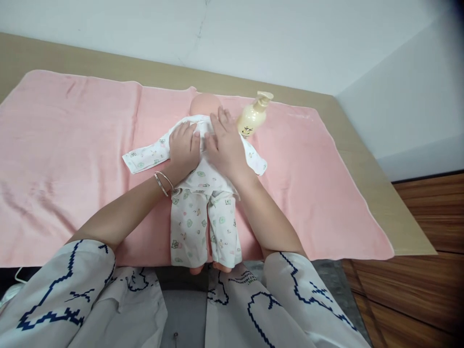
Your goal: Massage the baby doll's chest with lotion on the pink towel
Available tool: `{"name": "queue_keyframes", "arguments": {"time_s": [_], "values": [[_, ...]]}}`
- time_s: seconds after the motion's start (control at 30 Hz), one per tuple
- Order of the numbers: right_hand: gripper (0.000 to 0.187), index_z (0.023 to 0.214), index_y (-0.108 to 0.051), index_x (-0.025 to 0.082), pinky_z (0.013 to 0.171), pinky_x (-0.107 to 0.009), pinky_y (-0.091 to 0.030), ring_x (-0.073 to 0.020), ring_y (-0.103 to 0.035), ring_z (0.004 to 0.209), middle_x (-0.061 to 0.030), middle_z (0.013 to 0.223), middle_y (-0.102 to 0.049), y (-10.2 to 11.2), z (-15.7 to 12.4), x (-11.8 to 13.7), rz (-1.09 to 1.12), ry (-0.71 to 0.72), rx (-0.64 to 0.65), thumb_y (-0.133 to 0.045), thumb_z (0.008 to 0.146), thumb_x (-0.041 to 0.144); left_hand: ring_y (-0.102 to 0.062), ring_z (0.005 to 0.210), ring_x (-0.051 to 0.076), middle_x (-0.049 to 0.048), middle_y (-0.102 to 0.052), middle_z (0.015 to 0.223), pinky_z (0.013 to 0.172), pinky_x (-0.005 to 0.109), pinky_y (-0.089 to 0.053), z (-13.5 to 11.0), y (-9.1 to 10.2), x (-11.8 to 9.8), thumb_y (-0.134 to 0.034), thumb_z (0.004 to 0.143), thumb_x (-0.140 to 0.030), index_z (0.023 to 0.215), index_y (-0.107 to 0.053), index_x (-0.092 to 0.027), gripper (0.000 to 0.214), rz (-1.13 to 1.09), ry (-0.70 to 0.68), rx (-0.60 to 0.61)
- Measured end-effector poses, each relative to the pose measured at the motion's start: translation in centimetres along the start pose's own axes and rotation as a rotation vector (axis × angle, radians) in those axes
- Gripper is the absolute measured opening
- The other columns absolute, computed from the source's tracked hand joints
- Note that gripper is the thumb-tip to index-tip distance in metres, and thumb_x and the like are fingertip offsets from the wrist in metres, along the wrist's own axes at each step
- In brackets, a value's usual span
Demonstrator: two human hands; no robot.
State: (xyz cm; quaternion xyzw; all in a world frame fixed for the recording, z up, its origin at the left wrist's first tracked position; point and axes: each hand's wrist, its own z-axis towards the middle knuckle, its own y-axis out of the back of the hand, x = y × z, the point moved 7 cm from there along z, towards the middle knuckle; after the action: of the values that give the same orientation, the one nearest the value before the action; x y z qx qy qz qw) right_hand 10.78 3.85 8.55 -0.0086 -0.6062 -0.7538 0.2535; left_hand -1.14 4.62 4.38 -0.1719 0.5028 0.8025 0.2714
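A baby doll (pixel 205 103) in a white printed suit (pixel 203 212) lies face down on a pink towel (pixel 72 145), head away from me, feet at the near table edge. My left hand (pixel 184 147), with bracelets at the wrist, rests flat on the doll's upper back, fingers together and stretched. My right hand (pixel 224 142) lies flat beside it on the right shoulder, fingers extended toward the head. Neither hand holds anything.
A cream pump bottle (pixel 253 117) stands on the towel just right of the doll's head, close to my right fingers. The towel covers a light wooden table (pixel 384 193) against a white wall. Wooden flooring (pixel 427 270) lies to the right.
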Motion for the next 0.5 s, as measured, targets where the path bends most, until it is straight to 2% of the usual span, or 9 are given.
{"name": "queue_keyframes", "arguments": {"time_s": [0.1, 0.17, 0.3, 0.43, 0.5], "values": [[0.055, 0.152, -0.041, 0.018, 0.128, -0.059, -0.019, -0.0309, -0.023, 0.157, -0.0107, 0.164, -0.036, -1.1, 0.2, 0.1, 0.034, 0.029, 0.054, -0.029, 0.103, 0.039, -0.043, 0.141, 0.019, 0.0116, -0.056, 0.147, 0.123, 0.043, -0.030, -0.3, 0.1, -0.1, 0.004, 0.105, -0.048, 0.136, -0.053, -0.011, 0.074, -0.011, -0.011, -0.013], [0.055, 0.152, -0.042, 0.019, 0.128, -0.058, -0.021, -0.0300, -0.025, 0.156, -0.0101, 0.164, -0.036, -0.8, 0.1, -0.1, 0.042, 0.020, 0.030, -0.029, 0.103, 0.041, -0.044, 0.139, 0.018, 0.0114, -0.057, 0.145, 0.123, 0.042, -0.031, -0.3, 0.2, -0.2, 0.008, 0.104, -0.053, 0.134, -0.054, -0.011, 0.081, -0.021, -0.017, -0.024], [0.055, 0.156, -0.034, 0.028, 0.126, -0.064, -0.017, -0.0297, -0.016, 0.159, -0.0059, 0.167, -0.031, 0.3, -0.3, 0.0, 0.020, 0.014, -0.073, -0.027, 0.104, 0.043, -0.047, 0.137, 0.017, 0.0092, -0.061, 0.141, 0.122, 0.038, -0.032, -0.4, 0.4, -0.2, 0.005, 0.103, -0.056, 0.130, -0.058, -0.013, 0.081, -0.034, -0.019, -0.059], [0.053, 0.151, -0.045, 0.021, 0.126, -0.063, -0.019, -0.0315, -0.024, 0.156, -0.0113, 0.164, -0.037, -0.8, -0.3, 0.4, 0.052, 0.023, 0.040, -0.034, 0.101, 0.038, -0.049, 0.136, 0.018, 0.0095, -0.061, 0.141, 0.122, 0.038, -0.033, -0.5, 0.4, 0.0, 0.004, 0.104, -0.054, 0.131, -0.059, -0.012, 0.080, -0.043, -0.010, -0.064], [0.053, 0.149, -0.047, 0.019, 0.126, -0.060, -0.021, -0.0300, -0.026, 0.156, -0.0117, 0.164, -0.035, -0.5, -0.4, 0.3, 0.078, 0.013, 0.009, -0.036, 0.100, 0.036, -0.050, 0.135, 0.020, 0.0106, -0.062, 0.139, 0.121, 0.039, -0.034, -0.5, 0.4, 0.0, -0.003, 0.106, -0.051, 0.129, -0.060, -0.011, 0.073, -0.067, -0.018, -0.071]]}}
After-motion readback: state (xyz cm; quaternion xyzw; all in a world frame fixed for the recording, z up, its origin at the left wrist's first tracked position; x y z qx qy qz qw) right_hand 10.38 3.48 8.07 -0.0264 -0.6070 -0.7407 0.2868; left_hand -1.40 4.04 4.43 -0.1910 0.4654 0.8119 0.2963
